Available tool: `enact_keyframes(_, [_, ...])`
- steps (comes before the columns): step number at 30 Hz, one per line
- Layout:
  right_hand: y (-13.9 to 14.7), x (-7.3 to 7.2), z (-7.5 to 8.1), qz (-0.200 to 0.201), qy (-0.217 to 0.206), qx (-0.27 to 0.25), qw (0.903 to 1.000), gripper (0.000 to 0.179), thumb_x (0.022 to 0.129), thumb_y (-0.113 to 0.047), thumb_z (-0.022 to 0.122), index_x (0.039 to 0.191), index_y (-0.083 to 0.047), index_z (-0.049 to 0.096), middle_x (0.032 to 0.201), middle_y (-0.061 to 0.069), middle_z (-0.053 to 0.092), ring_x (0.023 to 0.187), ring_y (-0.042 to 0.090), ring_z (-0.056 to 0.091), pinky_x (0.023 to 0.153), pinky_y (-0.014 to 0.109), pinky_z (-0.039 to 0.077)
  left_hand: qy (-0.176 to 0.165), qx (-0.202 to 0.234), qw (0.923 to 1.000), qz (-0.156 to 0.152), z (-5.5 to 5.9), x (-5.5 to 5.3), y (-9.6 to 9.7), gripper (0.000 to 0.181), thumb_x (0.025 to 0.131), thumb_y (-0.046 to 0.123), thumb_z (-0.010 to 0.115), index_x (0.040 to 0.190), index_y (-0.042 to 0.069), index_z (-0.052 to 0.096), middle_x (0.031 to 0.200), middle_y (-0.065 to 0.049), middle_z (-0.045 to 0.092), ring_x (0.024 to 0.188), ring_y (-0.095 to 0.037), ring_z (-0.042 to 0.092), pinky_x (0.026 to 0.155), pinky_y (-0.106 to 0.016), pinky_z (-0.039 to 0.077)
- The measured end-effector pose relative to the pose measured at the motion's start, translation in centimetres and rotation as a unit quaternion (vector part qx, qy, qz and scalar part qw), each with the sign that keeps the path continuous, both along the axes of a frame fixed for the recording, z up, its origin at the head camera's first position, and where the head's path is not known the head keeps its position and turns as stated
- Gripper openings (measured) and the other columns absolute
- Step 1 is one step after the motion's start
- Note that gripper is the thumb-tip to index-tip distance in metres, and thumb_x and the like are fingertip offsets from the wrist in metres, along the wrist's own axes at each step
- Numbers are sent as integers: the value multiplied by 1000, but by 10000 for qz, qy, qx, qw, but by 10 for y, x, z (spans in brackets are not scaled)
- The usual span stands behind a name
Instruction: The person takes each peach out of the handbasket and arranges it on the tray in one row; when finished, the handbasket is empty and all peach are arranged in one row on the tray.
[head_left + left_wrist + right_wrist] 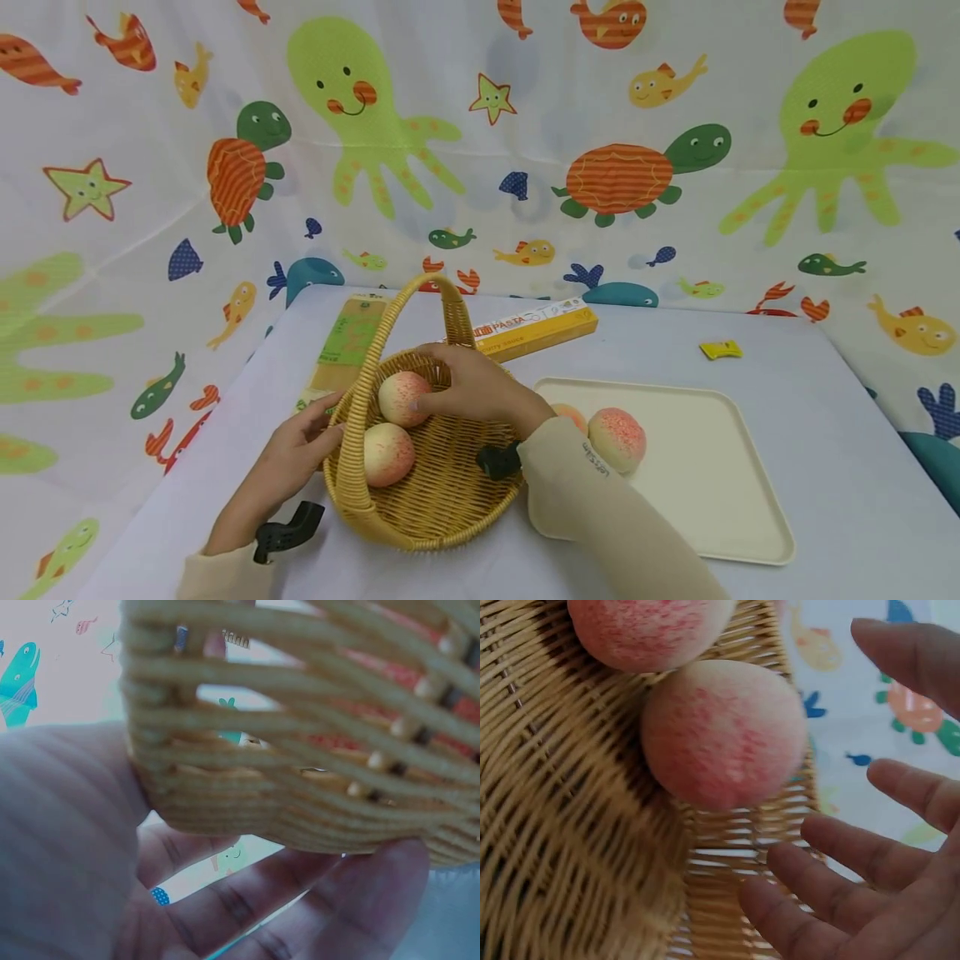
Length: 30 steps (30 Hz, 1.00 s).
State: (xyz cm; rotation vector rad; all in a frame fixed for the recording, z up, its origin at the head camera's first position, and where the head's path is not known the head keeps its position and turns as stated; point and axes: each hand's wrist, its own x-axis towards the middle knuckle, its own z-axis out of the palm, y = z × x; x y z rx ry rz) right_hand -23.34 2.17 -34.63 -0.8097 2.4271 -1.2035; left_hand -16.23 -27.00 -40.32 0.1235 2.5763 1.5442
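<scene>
A woven basket with a tall arched handle stands before me. Two peaches, pale with a speckled red blush, lie along its left side: the rear peach and the front peach. My left hand grips the basket's left rim; the left wrist view has its fingers against the weave. Over the basket's far side, my right hand is close by the rear peach. In the right wrist view its spread fingers stand apart from the nearer peach.
To the right, a cream tray bears a peach and another peach partly hidden by my right sleeve. Behind the basket lie a yellow pasta box and a green-labelled packet. A small yellow sachet lies at back right.
</scene>
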Motion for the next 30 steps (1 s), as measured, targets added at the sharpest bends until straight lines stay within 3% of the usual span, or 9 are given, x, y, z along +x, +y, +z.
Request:
enact_keyframes(6, [-21,-11,-12,-82,-443,139,9989,69,93,-30,77,155,-17,50,146,9,59,125,23,60,101,38,51,-40,-20,10000,6,-1,0,1,58,109,25,57,161,8,38,131,-24,64,101,-22,69,72,-32,61])
enact_keyframes(13, [-37,-15,-26,-161,-748,36,9971,71,87,-28,83,151,-15,54,132,4,65,100,12,65,88,30,54,-55,-36,10000,69,0,1,1,56,109,22,56,161,9,38,132,-24,64,105,-22,69,74,-31,61])
enact_keyframes(23, [-47,-17,-35,-419,-911,276,9946,74,88,-28,85,152,-14,50,130,6,64,99,16,65,84,35,55,-71,-62,9999,108,3,0,2,56,109,22,56,161,8,38,131,-25,64,103,-22,69,73,-31,61])
enact_keyframes(30, [-45,-17,-32,-452,-786,231,9956,62,84,-27,87,139,-15,60,116,1,66,91,15,65,79,32,55,-84,-74,9999,84,2,1,2,57,109,22,56,161,8,38,131,-25,65,101,-19,69,72,-32,61])
